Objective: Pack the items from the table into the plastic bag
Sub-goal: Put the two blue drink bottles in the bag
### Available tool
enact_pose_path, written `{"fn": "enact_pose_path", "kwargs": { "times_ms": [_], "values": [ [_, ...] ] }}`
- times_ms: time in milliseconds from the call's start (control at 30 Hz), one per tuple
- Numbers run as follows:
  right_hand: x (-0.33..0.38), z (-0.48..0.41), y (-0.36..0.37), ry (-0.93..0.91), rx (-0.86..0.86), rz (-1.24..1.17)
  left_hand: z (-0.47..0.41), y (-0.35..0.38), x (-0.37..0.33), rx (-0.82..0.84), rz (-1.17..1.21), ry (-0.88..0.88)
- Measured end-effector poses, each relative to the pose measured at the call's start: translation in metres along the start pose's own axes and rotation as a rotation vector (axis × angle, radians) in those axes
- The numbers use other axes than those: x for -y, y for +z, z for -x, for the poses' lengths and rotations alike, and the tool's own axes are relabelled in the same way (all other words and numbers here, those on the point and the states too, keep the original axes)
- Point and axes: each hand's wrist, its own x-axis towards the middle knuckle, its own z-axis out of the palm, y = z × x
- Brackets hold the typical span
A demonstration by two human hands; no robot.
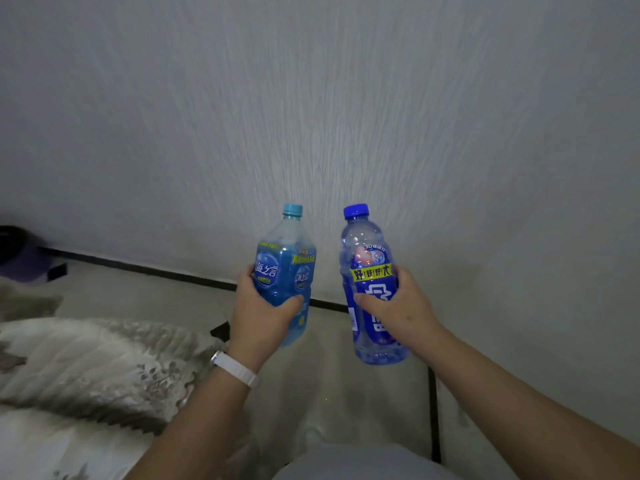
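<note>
My left hand [263, 306] grips a light-blue drink bottle [287, 265] with a pale blue cap, held upright in the air. My right hand [398, 306] grips a second bottle [370, 275] with a dark blue cap and a dark blue label, also upright. The two bottles are side by side in front of a pale wall, a short gap between them. A white watch sits on my left wrist. No plastic bag and no table are in view.
A pale textured wall [346, 116] fills the upper view. Below lies a beige tiled floor [138, 292] with dark lines. A grey-white patterned surface [86, 358] lies at the lower left. A dark and purple object [20, 258] sits at the far left.
</note>
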Motion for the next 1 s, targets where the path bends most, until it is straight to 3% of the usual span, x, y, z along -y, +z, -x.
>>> {"fn": "enact_pose_path", "kwargs": {
  "times_ms": [267,700,1000],
  "values": [
    [0.044,-0.093,0.036,-0.029,0.113,-0.022,-0.086,-0.017,-0.011,-0.074,-0.002,-0.020],
    [0.128,-0.306,0.171,-0.116,0.501,0.001,-0.242,-0.077,-0.007,-0.434,-0.090,-0.177],
    [0.194,-0.386,0.247,-0.220,0.689,0.022,-0.310,-0.112,-0.013,-0.665,-0.063,-0.203]
  ]
}}
